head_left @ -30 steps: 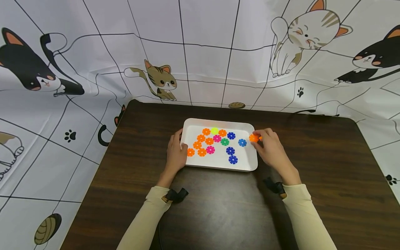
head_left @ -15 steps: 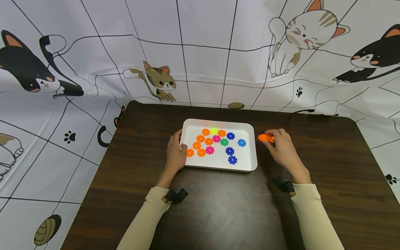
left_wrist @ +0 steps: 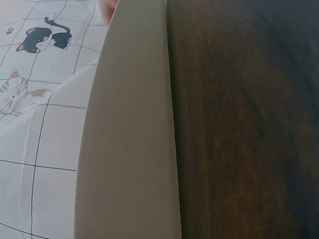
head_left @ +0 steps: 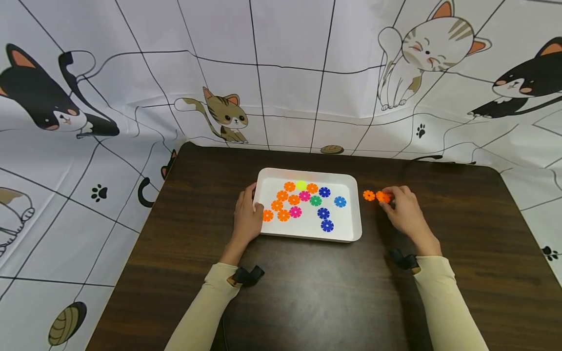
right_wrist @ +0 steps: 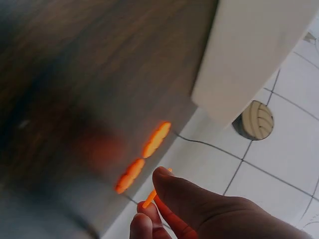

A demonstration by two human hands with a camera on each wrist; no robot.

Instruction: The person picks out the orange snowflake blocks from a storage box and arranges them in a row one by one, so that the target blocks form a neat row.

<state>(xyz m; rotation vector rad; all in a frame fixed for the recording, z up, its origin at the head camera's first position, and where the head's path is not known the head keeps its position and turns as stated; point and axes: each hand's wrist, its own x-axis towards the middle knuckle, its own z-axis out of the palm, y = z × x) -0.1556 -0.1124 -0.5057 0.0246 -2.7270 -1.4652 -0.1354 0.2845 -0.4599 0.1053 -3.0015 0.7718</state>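
My left hand [head_left: 248, 217] grips the left edge of a white tray [head_left: 347, 229], thumb over the rim; the left wrist view shows the tray's side wall [left_wrist: 129, 124] large. Inside lie several notched plastic discs: orange [head_left: 282, 195], pink [head_left: 295, 212], blue [head_left: 327, 225], one green [head_left: 315, 201] and one yellow [head_left: 301, 185]. Right of the tray, my right hand [head_left: 406, 209] pinches an orange notched disc [right_wrist: 149, 199] between thumb and fingers. Two more orange discs, a farther one [right_wrist: 157, 139] and a nearer one [right_wrist: 130, 176], lie on the table beside those fingertips.
The dark wooden table [head_left: 307, 292] ends at the back against a white cloth [head_left: 290, 87] printed with cats and lines. A black strap [head_left: 248, 275] circles the left wrist, another [head_left: 404, 261] the right.
My right hand has moved from the tray's right rim out to the right with orange discs. One orange disc now lies apart on the table, left of the fingers. The left hand stays on the tray.
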